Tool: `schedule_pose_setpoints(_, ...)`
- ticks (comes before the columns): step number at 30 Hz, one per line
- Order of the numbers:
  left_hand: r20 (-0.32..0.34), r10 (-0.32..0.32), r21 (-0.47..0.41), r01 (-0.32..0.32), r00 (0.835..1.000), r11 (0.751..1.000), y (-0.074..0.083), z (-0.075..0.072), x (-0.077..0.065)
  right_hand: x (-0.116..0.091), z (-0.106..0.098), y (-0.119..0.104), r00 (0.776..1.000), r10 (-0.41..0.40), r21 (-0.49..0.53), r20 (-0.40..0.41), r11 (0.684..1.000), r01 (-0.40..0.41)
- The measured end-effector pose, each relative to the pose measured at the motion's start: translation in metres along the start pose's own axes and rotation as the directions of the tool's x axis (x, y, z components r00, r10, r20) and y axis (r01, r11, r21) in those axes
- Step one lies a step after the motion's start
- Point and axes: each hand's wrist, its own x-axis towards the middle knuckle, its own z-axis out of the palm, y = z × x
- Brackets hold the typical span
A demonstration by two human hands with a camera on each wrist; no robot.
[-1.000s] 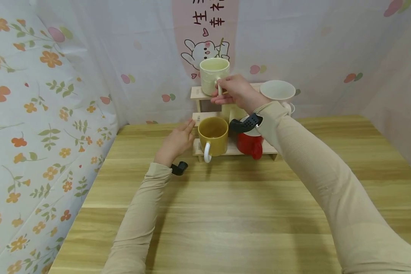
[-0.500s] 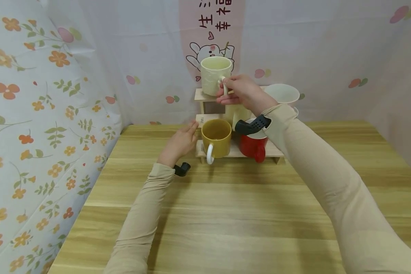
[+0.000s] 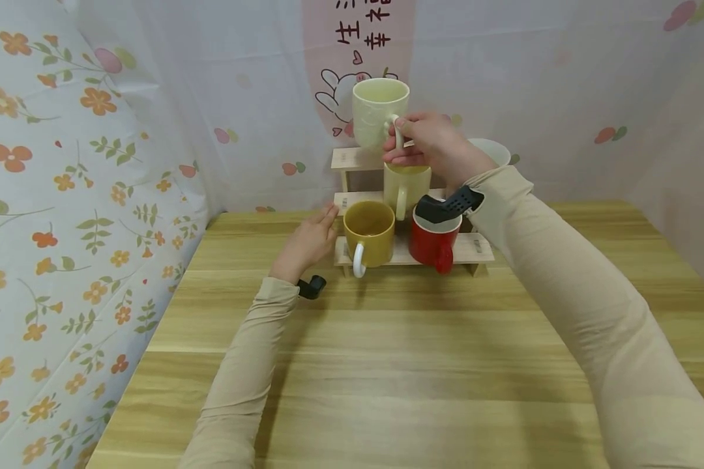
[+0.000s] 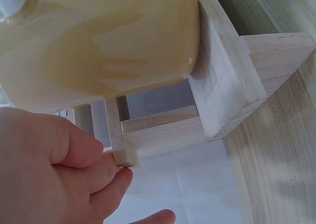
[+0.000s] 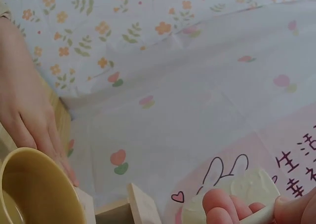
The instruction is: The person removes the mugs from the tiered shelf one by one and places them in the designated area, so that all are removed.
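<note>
My right hand (image 3: 428, 140) grips the handle of a pale green embossed mug (image 3: 378, 111), held upright close over the top step of a three-tier wooden rack (image 3: 352, 158). In the right wrist view, fingers and thumb close round that handle at the lower edge. My left hand (image 3: 308, 241) holds the left end of the rack's middle step, its fingertips at the wood's corner in the left wrist view. Beside it, a mustard mug (image 3: 369, 234) with a white handle stands on the bottom step. A cream mug (image 3: 407, 185) stands on the middle step.
A red mug (image 3: 434, 244) with a white inside stands at the bottom step's right. Behind my right forearm, a white mug (image 3: 493, 150) is mostly hidden. The rack stands at the back of the wood-grain table (image 3: 387, 365), before a patterned curtain (image 3: 240, 98).
My right hand has raised the pale green mug off the top step and moved it slightly right. My left hand stays at the rack's left end.
</note>
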Motion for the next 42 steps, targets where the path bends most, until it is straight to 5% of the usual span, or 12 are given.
schedule_pose_setpoints(42,0.025,-0.008,0.011,0.007,1.0,1.0,0.001,-0.002,0.002,-0.035,-0.116,0.0,0.997,-0.01,0.175,-0.082,0.984,0.024)
